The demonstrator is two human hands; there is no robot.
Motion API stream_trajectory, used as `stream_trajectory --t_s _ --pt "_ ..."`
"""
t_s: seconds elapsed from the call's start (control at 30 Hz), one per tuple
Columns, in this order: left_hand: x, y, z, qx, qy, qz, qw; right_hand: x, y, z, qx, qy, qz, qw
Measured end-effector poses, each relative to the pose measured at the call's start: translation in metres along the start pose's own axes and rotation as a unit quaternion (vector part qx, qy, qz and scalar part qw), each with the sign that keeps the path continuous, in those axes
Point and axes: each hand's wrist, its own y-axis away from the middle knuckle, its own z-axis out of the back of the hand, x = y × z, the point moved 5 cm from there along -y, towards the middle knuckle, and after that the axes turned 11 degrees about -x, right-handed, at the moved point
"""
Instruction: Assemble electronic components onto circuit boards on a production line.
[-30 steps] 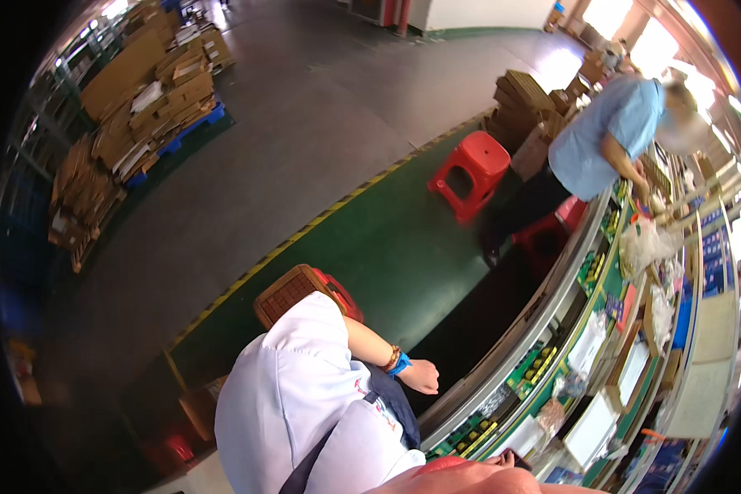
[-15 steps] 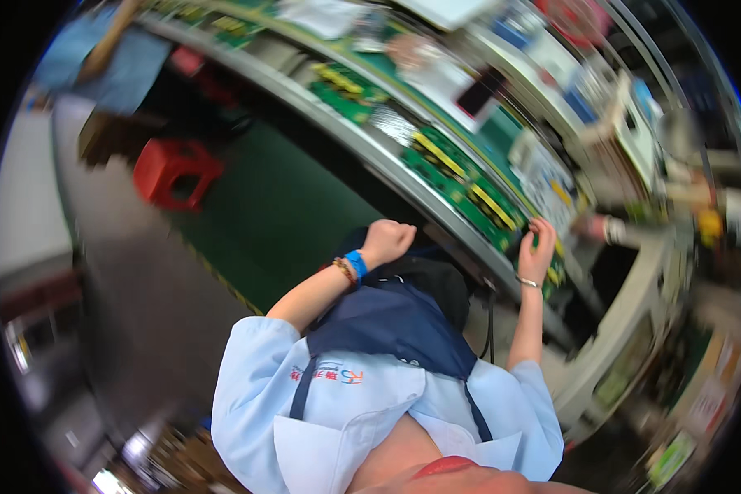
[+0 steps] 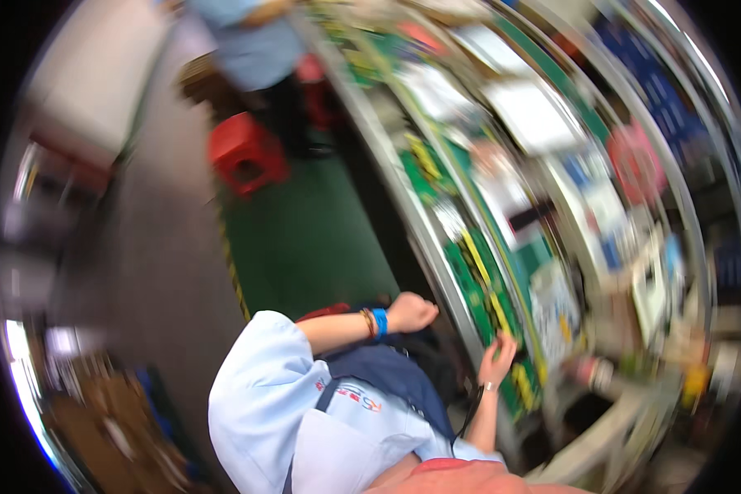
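Observation:
My left hand point(image 3: 412, 313), with a blue band at its wrist, is closed in a fist in front of the navy apron point(image 3: 403, 383). Nothing shows sticking out of it. Beside the bench edge, my right hand point(image 3: 498, 356) has its fingers loosely bent and apart, with nothing visible between them. It is nearest to a row of green circuit boards point(image 3: 461, 267) with yellow strips on the bench. Blur hides whether its fingertips touch a board. One board point(image 3: 519, 399) lies just past my right wrist.
The bench's metal edge point(image 3: 424, 235) runs diagonally along my right. A dark phone-like object point(image 3: 531, 216) and white trays point(image 3: 531, 115) lie farther across. A red stool point(image 3: 243, 156) stands on the floor, near another person in a blue shirt point(image 3: 259, 53). Cardboard point(image 3: 107, 428) is stacked at lower left.
My view has turned, so the bench now runs more steeply and the stool and other person sit farther right. Both hands appear lower in the picture. The left fist stays closed.

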Motion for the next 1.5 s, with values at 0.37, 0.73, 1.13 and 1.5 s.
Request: stream_trajectory --t_s 0.37,0.73,1.13,1.5 --pt "0.029 0.145 0.044 -0.306 -0.106 0.316 0.892 0.102 0.002 -0.127 0.344 -0.197 0.278 0.875" --pt "0.053 0.199 0.048 -0.360 -0.050 0.362 0.858 0.205 0.041 -0.161 0.424 -0.248 0.375 0.786" --pt "0.052 0.183 0.043 -0.259 -0.016 0.301 0.918 0.162 0.020 -0.178 0.405 -0.156 0.294 0.852" --pt "0.050 0.158 0.069 -0.208 -0.013 0.301 0.931 0.230 0.001 -0.169 0.387 -0.184 0.361 0.828"
